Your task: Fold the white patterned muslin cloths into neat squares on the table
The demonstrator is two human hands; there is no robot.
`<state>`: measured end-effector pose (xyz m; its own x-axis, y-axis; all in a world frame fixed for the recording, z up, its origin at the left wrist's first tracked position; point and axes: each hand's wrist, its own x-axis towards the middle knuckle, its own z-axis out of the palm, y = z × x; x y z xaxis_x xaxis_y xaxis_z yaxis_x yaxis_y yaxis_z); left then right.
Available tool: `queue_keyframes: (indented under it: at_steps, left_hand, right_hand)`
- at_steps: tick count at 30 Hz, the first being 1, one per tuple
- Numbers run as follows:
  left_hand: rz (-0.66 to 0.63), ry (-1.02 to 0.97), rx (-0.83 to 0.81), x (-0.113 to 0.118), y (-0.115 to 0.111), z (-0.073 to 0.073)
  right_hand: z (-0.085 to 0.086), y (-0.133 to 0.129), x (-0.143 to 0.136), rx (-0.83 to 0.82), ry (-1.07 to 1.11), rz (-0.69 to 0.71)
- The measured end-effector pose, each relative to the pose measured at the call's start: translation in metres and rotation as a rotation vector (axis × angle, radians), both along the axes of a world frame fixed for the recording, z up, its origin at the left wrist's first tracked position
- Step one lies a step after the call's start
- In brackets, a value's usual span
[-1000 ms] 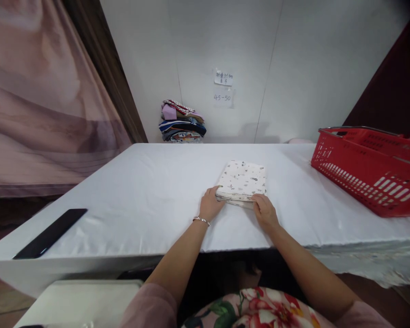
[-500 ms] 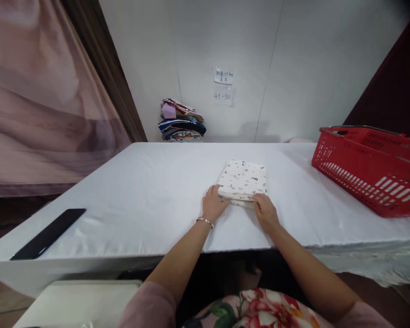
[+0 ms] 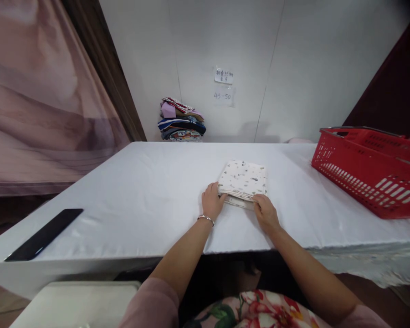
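A folded white cloth with small dark specks (image 3: 243, 179) lies on the white-covered table (image 3: 157, 196), a little right of its middle. My left hand (image 3: 212, 201), with a thin bracelet at the wrist, grips the cloth's near left corner. My right hand (image 3: 264, 212) holds the near right corner, fingers curled over the folded edge. The near edge of the cloth is slightly raised between my two hands.
A red plastic basket (image 3: 369, 171) stands at the table's right end. A black flat phone-like object (image 3: 43, 234) lies at the near left edge. A stack of folded coloured clothes (image 3: 181, 120) sits against the back wall, under paper notes (image 3: 223, 85). A pink curtain hangs at left.
My left hand has slid slightly right and closed onto the cloth's near left corner. The near edge has lifted a little. My right hand has barely moved.
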<state>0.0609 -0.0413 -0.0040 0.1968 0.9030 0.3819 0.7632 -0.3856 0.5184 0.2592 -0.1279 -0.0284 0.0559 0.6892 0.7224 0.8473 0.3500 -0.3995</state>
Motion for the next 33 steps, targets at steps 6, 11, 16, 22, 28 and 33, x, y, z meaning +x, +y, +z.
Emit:
queue_keyframes:
  at_steps: [6, 11, 16, 22, 28, 33]
  left_hand:
    - [-0.042, 0.168, 0.056, -0.004, 0.0, 0.001]
    - [-0.033, 0.193, 0.07, -0.008, -0.001, 0.001]
    - [-0.017, 0.104, 0.025, -0.011, 0.003, 0.0]
    - [-0.031, 0.075, -0.013, -0.016, 0.008, -0.002]
    - [0.041, 0.061, -0.068, -0.022, 0.011, 0.0]
    - [0.033, 0.112, -0.075, -0.025, 0.009, 0.001]
  right_hand:
    - [0.0, 0.0, 0.0, -0.005, -0.005, 0.012]
    - [0.0, 0.0, 0.001, -0.011, 0.0, 0.017]
    - [0.0, 0.0, 0.001, -0.004, -0.016, 0.006]
    - [0.0, 0.0, 0.0, -0.021, -0.047, 0.02]
    - [-0.004, 0.001, -0.003, -0.037, -0.206, 0.01]
    - [-0.007, 0.001, -0.002, -0.05, -0.291, -0.003]
